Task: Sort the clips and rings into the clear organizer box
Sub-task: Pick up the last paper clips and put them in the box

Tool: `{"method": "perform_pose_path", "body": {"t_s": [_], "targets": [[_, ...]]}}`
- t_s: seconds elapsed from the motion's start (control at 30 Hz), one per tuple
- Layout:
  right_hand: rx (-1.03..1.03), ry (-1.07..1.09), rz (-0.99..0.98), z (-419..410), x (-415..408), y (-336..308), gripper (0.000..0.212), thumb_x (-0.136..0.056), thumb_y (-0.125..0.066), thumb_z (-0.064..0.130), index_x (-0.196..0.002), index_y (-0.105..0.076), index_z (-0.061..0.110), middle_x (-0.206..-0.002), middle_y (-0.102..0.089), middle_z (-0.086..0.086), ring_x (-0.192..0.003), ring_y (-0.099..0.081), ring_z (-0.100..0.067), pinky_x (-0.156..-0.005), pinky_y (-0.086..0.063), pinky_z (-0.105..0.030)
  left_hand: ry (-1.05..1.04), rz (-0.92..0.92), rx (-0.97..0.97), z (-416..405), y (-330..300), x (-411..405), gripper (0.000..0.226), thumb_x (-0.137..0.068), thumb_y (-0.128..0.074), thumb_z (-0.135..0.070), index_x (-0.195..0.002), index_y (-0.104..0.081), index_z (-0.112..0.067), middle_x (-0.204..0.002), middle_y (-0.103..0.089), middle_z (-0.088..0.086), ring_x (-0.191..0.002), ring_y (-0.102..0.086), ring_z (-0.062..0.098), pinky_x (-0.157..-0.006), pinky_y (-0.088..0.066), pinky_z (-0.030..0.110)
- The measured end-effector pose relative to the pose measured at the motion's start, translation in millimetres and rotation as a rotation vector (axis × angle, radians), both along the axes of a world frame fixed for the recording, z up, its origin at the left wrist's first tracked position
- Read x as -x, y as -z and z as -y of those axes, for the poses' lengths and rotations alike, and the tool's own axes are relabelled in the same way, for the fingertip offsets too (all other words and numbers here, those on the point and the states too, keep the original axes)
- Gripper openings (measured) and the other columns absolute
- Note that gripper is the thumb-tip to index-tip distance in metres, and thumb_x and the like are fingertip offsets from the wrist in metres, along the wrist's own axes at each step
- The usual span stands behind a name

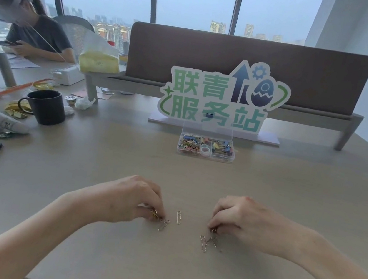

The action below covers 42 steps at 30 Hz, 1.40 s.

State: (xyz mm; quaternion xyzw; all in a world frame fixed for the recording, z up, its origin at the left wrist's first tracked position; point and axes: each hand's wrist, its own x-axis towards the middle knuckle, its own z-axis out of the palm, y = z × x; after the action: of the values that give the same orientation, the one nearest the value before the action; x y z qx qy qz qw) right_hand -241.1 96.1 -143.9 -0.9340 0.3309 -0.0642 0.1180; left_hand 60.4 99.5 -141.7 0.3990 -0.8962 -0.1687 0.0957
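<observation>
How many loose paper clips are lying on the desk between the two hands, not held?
2: one paper clip lies alone midway between the hands, another lies angled beside the left hand. More are bunched under the right hand's fingers; those can't be counted.

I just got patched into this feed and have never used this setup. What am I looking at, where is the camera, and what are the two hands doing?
There is no machine here: a person works with bare hands, and the single picture comes from a camera worn on their head, looking forward and down at a desk.

The left hand pinches a few gold paper clips at its fingertips. The right hand pinches more clips from a small loose pile. Two paper clips lie free between the hands: one beside the left fingers, one apart in the middle.

Farther back sits the clear organizer box, lid open, already holding coloured clips. Behind it stands a sign. A dark mug and clutter lie at the left, where another person sits.
</observation>
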Motion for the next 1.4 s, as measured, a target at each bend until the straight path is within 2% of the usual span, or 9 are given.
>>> {"method": "perform_pose_path", "body": {"t_s": [0.17, 0.37, 0.6, 0.73, 0.83, 0.93, 1.07, 1.23, 1.4], "targets": [[-0.112, 0.056, 0.061, 3, -1, -3, 0.015, -0.087, -0.068, 0.011, -0.091, -0.075, 0.024, -0.093, -0.064, 0.013, -0.083, -0.057, 0.004, -0.074, -0.037, -0.005, -0.034, 0.0, -0.027, 0, -2, -1, 0.023, -0.082, -0.07, -0.009, -0.09, -0.073, -0.029, -0.087, -0.067, -0.007, -0.074, -0.061, 0.003, -0.077, -0.051, 0.028], [-0.059, 0.083, -0.033, -1, -5, -5, 0.012, -0.092, -0.059, 0.018, -0.095, -0.068, 0.026, -0.098, -0.058, 0.013, -0.089, -0.057, -0.003, -0.08, -0.045, -0.019, -0.065, 0.063, 0.051, 0, 0, 3, 0.016, -0.083, -0.065, -0.016, -0.091, -0.072, -0.029, -0.087, -0.067, -0.008, -0.074, -0.059, 0.003, -0.075, -0.049, 0.024], [0.21, 0.004, -0.175, -5, -8, 1, 0.016, -0.101, -0.044, 0.026, -0.103, -0.059, 0.021, -0.102, -0.058, 0.003, -0.097, -0.053, -0.016, -0.081, -0.045, -0.027, -0.105, 0.084, 0.198, -2, 8, 8, 0.018, -0.078, -0.052, -0.027, -0.087, -0.068, -0.025, -0.08, -0.064, -0.008, -0.067, -0.051, 0.003, -0.067, -0.049, 0.027], [0.092, 0.052, -0.156, -1, -9, -4, 0.011, -0.099, -0.048, 0.027, -0.104, -0.057, 0.024, -0.104, -0.056, 0.006, -0.101, -0.051, -0.012, -0.085, -0.042, -0.023, -0.121, 0.125, 0.167, 5, 9, 10, 0.016, -0.076, -0.053, -0.024, -0.086, -0.065, -0.024, -0.081, -0.063, -0.007, -0.071, -0.055, 0.01, -0.067, -0.05, 0.031], [0.022, 0.086, -0.171, 4, -12, -6, 0.008, -0.098, -0.05, 0.024, -0.102, -0.057, 0.024, -0.104, -0.056, 0.007, -0.101, -0.051, -0.012, -0.089, -0.043, -0.027, -0.122, 0.167, 0.178, 12, 9, 14, 0.015, -0.076, -0.053, -0.022, -0.087, -0.062, -0.022, -0.083, -0.061, -0.006, -0.075, -0.056, 0.016, -0.069, -0.05, 0.035], [-0.018, 0.125, -0.175, 9, -12, -5, 0.008, -0.097, -0.051, 0.023, -0.101, -0.058, 0.024, -0.101, -0.057, 0.009, -0.098, -0.052, -0.01, -0.087, -0.043, -0.026, -0.136, 0.146, 0.144, 18, 7, 17, 0.014, -0.077, -0.056, -0.019, -0.088, -0.065, -0.021, -0.082, -0.063, -0.007, -0.073, -0.054, 0.011, -0.071, -0.048, 0.028], [-0.214, 0.191, -0.032, 27, -14, -8, 0.014, -0.094, -0.059, 0.025, -0.087, -0.058, 0.037, -0.086, -0.06, 0.023, -0.083, -0.056, 0.007, -0.072, -0.039, -0.009, -0.173, -0.043, 0.035, 39, -1, 13, 0.009, -0.077, -0.066, -0.012, -0.081, -0.069, -0.019, -0.071, -0.064, -0.012, -0.065, -0.056, 0.0, -0.063, -0.042, 0.008], [-0.375, 0.351, 0.313, 70, -22, -16, 0.014, -0.09, -0.067, 0.017, -0.082, -0.067, 0.03, -0.077, -0.071, 0.009, -0.067, -0.062, 0.004, -0.065, -0.047, -0.013, -0.226, -0.157, 0.097, 85, -10, 6, 0.007, -0.083, -0.071, -0.014, -0.086, -0.072, -0.02, -0.07, -0.065, -0.013, -0.07, -0.06, -0.002, -0.064, -0.042, 0.005], [-0.208, 0.531, 0.528, 142, -36, -27, 0.003, -0.087, -0.071, 0.019, -0.086, -0.072, 0.021, -0.08, -0.072, 0.008, -0.071, -0.064, -0.003, -0.067, -0.048, -0.014, -0.268, -0.24, 0.2, 137, -9, 7, 0.006, -0.083, -0.072, -0.013, -0.086, -0.073, -0.019, -0.071, -0.067, -0.011, -0.073, -0.061, 0.002, -0.066, -0.043, 0.003]]}}
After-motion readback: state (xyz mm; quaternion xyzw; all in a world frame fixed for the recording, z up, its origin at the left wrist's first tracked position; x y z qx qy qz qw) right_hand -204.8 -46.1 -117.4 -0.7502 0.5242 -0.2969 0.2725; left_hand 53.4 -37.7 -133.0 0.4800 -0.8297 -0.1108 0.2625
